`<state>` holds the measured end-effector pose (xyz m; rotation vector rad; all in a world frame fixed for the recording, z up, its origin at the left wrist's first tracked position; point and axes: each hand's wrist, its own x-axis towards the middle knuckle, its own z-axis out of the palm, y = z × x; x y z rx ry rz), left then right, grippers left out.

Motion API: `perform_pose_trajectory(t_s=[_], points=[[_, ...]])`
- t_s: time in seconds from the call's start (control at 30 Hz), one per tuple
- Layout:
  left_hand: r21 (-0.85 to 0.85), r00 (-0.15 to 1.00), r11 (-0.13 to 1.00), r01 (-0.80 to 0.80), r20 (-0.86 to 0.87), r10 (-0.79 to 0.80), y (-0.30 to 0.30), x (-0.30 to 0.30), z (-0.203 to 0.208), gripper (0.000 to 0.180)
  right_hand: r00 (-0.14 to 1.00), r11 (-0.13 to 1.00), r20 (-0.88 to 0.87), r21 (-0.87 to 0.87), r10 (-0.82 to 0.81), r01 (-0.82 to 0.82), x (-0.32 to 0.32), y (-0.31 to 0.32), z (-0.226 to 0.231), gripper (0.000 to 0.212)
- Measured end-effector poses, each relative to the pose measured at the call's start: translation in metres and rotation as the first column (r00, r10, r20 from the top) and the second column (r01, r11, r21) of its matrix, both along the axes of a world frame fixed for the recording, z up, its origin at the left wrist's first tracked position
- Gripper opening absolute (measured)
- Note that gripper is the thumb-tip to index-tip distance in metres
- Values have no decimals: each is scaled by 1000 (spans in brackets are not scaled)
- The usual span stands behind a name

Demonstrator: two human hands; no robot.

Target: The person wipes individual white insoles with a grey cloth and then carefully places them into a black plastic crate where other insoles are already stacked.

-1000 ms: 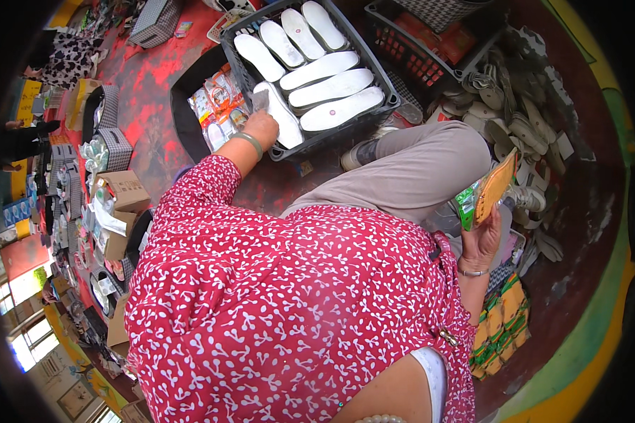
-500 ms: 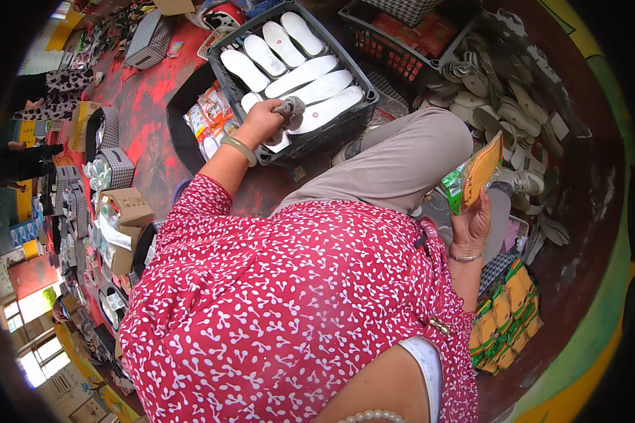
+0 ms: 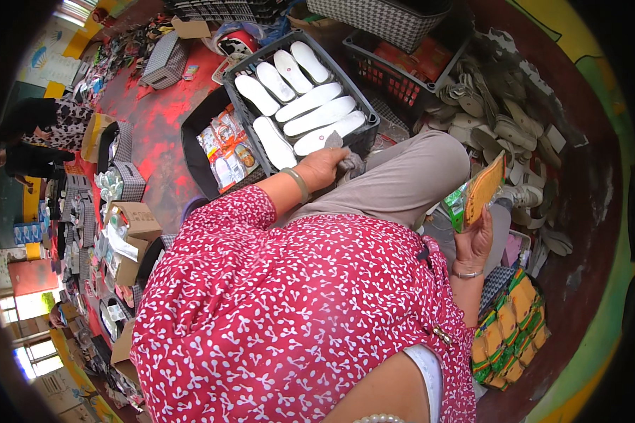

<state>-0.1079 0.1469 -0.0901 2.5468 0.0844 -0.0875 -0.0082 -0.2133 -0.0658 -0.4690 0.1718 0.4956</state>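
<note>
My left hand (image 3: 322, 168) is closed on a crumpled grey cloth (image 3: 350, 163), between the near corner of a dark plastic crate (image 3: 371, 121) and my bent knee. Inside the crate, white insoles (image 3: 309, 101) lie in rows, soles of the foot-shaped pieces facing up. On the right, my right hand (image 3: 475, 243) grips an orange-tan insole (image 3: 485, 187) held upright, with green packaging (image 3: 456, 206) against its left side. The fingers wrap round its lower end, and some are hidden behind it.
Loose grey-white insoles (image 3: 504, 116) are heaped at the right. Green-and-orange packets (image 3: 509, 328) fill a bag beside my right forearm. Behind the crate stands a checked box (image 3: 384, 17). A black bin (image 3: 194, 137) with orange packets borders its left. Cardboard boxes (image 3: 140, 222) and people are farther left.
My left hand has moved right and toward me with the grey cloth, from over the crate's insoles to beside my knee. My right hand keeps its hold; the view has shifted slightly.
</note>
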Motion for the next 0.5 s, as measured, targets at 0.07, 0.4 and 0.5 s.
perform_pose_trajectory(t_s=[0.07,0.4,0.5], points=[[203,862,961,186,-503,-61,11,-2,-14,31,1000,1000,18,-7,12,-12,-1,0,5,47],[-910,923,171,-378,-385,-7,39,10,65,39,997,993,73,-121,5,4,15,-5,14,45],[-975,974,-126,-182,-162,-159,3,50,81,43,983,991,166,-121,77,-57,20,18,49,43]])
